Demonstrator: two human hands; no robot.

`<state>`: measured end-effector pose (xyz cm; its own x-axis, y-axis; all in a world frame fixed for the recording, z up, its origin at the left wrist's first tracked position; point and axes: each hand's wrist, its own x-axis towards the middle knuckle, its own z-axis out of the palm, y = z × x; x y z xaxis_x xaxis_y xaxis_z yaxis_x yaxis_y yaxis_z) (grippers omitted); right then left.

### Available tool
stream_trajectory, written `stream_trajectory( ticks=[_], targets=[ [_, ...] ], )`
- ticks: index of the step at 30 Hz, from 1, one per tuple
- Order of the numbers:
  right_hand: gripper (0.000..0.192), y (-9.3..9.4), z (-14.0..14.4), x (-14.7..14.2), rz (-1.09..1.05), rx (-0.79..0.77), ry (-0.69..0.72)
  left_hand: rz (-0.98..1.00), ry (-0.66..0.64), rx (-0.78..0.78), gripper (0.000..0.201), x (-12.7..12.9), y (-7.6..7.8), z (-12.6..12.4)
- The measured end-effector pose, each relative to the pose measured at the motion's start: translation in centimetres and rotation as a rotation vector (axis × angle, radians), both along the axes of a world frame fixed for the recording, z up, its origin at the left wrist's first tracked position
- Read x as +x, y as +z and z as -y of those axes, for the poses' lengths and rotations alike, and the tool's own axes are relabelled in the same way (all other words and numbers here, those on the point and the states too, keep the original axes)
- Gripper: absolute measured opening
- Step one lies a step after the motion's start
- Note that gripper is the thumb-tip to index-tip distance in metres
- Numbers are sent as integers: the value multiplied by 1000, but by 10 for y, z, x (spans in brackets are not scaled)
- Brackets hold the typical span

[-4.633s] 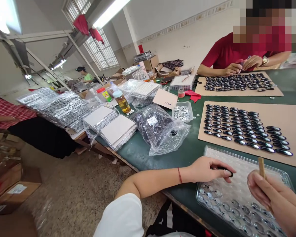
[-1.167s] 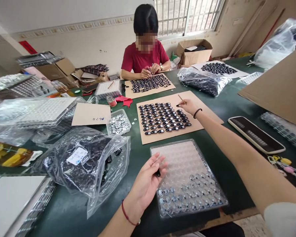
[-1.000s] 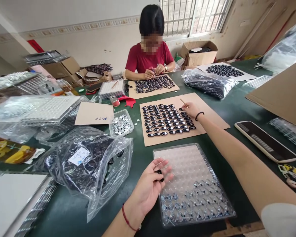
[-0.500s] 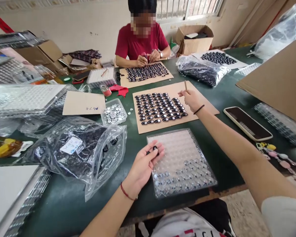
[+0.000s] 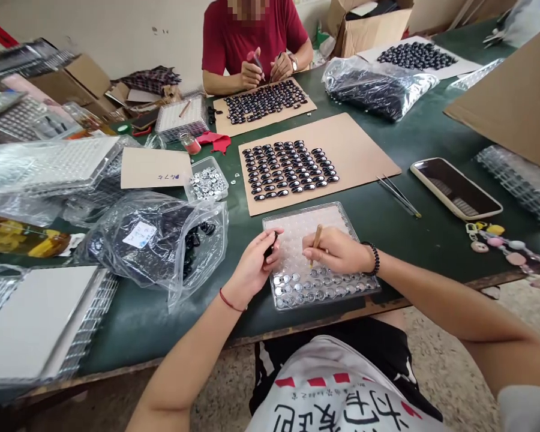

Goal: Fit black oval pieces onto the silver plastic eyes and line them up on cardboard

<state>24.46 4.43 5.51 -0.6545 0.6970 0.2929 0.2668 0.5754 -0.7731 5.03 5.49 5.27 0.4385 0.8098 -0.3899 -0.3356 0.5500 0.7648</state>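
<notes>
Since the earlier frame, right hand (image 5: 337, 252) has come back from the cardboard sheet to the clear tray, low centre of the frame.

Green table (image 5: 414, 144) — fills the middle of the frame, carries everything listed.

Cardboard sheet (image 5: 360, 150) — centre, just above the tray; rows of glossy black oval pieces (image 5: 290, 169) on its left half.

Plastic bag (image 5: 153, 240) — left of centre, open mouth toward the tray, dark pieces inside.

Clear tray (image 5: 317, 282) — blister type, lower centre at the table edge; bottom rows filled with small round silvery pieces, upper rows bare.

Phone (image 5: 455, 188) — right of centre, face up.

Small clear tub (image 5: 206, 182) — between bag and sheet, silvery discs inside.

Left hand (image 5: 255, 264) — at the tray's left edge, thumb and fingertips pinched on a small black piece (image 5: 270, 247).

Right hand — over the tray's middle, fingers closed round a thin wooden stick (image 5: 315, 240), tip down toward the cells.

Co-worker's hands (image 5: 265, 69) — top centre, at a second sheet of pieces.
</notes>
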Motion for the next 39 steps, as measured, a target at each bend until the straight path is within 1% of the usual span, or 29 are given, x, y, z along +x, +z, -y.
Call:
stream_trajectory(
  ticks=[4, 7, 10, 12, 14, 15, 17, 19, 21, 24, 26, 32, 35, 37, 39],
  targets=[
    [28, 0, 10, -6, -38, 37, 35, -46, -14, 45, 18, 1, 0, 1],
    [20, -3, 16, -12, -8, 59, 48, -78, -15, 62, 20, 2, 1, 1],
    [18, -3, 18, -14, 25, 94, 36, -147, -36, 111, 22, 3, 3, 2],
    [18, 0, 17, -12, -19, 98, -8, -231, -72, 162, 22, 4, 4, 4],
    [18, 3, 15, -8, -89, 103, -104, -383, -104, 278, 24, 4, 5, 6],
    [18, 5, 14, -6, -118, 109, -159, -486, -110, 374, 26, 4, 5, 7],
    [18, 6, 12, -2, -151, 134, -258, -712, -102, 614, 27, 4, 6, 10],
    [18, 5, 10, 0, -154, 160, -325, -891, -103, 810, 23, 4, 5, 12],
    [17, 3, 10, 0, -146, 184, -356, -986, -145, 894, 22, 5, 3, 14],
    [16, -1, 11, -2, -131, 219, -343, -1026, -208, 929, 28, 5, -1, 16],
    [16, -2, 11, -3, -118, 233, -320, -1023, -208, 940, 26, 5, -2, 16],
    [20, -3, 13, -8, -38, 299, -282, -929, -139, 885, 16, 6, -1, 14],
    [21, -3, 14, -9, 1, 345, -270, -891, -138, 883, 17, 7, 2, 12],
    [20, -1, 15, -8, -3, 339, -259, -878, -116, 873, 19, 7, 4, 12],
    [18, 1, 15, -8, -26, 303, -261, -854, -68, 843, 19, 7, 4, 12]
  ],
)
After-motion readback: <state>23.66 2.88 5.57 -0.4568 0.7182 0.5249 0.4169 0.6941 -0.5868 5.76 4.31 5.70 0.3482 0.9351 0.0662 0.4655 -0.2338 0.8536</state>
